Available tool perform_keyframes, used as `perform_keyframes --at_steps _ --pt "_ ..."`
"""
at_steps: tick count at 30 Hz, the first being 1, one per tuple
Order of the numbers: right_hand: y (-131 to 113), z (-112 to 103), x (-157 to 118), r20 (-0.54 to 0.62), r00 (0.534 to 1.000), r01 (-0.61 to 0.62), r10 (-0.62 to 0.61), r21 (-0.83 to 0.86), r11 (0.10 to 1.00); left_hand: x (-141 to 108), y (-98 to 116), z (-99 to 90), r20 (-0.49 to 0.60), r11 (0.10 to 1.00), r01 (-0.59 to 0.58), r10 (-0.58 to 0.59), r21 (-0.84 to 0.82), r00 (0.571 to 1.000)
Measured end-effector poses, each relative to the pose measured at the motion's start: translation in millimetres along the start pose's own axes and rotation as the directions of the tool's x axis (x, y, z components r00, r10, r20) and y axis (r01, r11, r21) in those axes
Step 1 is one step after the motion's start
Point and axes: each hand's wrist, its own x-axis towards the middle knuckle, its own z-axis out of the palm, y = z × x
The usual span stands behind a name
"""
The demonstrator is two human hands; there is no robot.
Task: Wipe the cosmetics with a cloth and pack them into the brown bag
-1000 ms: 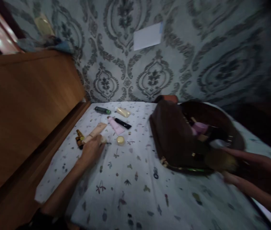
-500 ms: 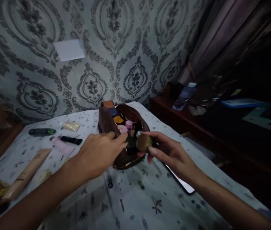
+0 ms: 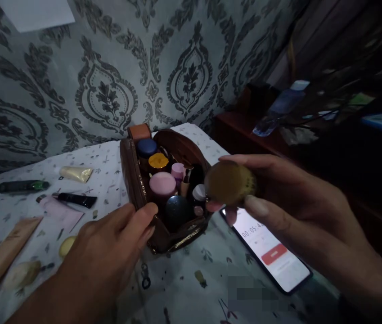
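A brown zippered cosmetic bag (image 3: 130, 173) stands unzipped on the patterned cloth. My left hand (image 3: 116, 234) pinches its near left edge between thumb and fingers. Held between the thumb and fingers of my right hand (image 3: 288, 202) is a small round jar with a brownish-gold lid (image 3: 226, 182), raised just right of the bag's opening and slightly blurred. Inside the bag are a blue-lidded jar (image 3: 146, 147), a yellow-lidded jar (image 3: 158, 161), a pink-lidded jar (image 3: 163, 183), a dark round lid (image 3: 178, 209), a white-capped item (image 3: 199, 192) and a makeup brush (image 3: 186, 180).
A lit phone (image 3: 278, 261) showing a timer lies below my right hand. On the left are a cream tube (image 3: 76, 173), a black tube (image 3: 78, 200), a pink tube (image 3: 61, 212), a long beige tube (image 3: 5, 252) and a dark green item (image 3: 23, 186). A clear bottle (image 3: 280, 108) leans at the right.
The view has come closer to the bag. My right hand has moved the jar right, off the bag's opening, uncovering more contents. My left hand stays at the bag's left edge.
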Motion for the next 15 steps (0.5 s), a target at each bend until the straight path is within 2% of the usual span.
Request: perform_keyframes --at_steps 3,8,15 --pt "0.7 9.6 12.6 0.08 0.996 0.033 -0.033 0.001 0.999 -5.9 -0.9 7.4 -0.002 0.999 0.042 -0.042 -0.009 0.999" --pt "7.0 26.8 32.0 0.244 0.966 0.097 -0.082 -0.048 0.994 -22.0 -4.4 15.1 0.08 0.995 0.086 -0.081 -0.052 0.993" --pt "14.9 48.1 52.3 0.321 0.939 0.154 -0.125 -0.066 0.986 -26.3 -8.0 17.7 0.075 0.997 0.072 -0.069 -0.042 0.995"
